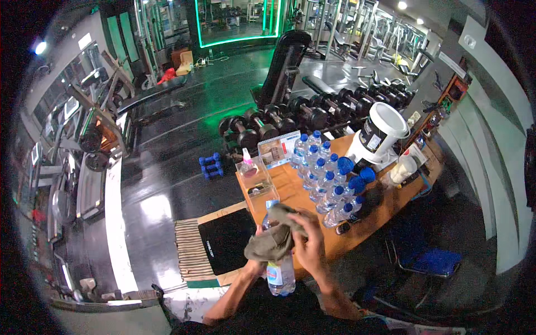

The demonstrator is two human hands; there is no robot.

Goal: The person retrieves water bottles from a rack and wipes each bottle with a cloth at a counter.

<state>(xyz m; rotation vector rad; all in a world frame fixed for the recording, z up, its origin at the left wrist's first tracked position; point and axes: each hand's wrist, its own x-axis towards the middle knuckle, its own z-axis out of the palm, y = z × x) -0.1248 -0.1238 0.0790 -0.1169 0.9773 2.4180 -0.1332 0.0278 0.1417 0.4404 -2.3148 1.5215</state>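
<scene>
A large clear plastic bottle [281,278] with a light blue cap is upright in front of my body, near the wooden table's edge. My left hand [256,264] grips it from the left, partly hidden behind a grey-brown cloth [270,245]. The cloth is draped over the bottle's middle and upper part. My right hand [309,240], slightly blurred, holds the cloth's upper part on the right side of the bottle. Several water bottles [324,182] with blue caps stand grouped on the wooden table [289,184] beyond my right hand.
A clear acrylic box [261,190], a desk calendar [278,150], a white bucket [379,132] and a lidded jar [403,169] are on the table. Dumbbells [268,125] line a rack behind it. A blue chair [437,260] stands at the right, a black mat [226,238] at the left.
</scene>
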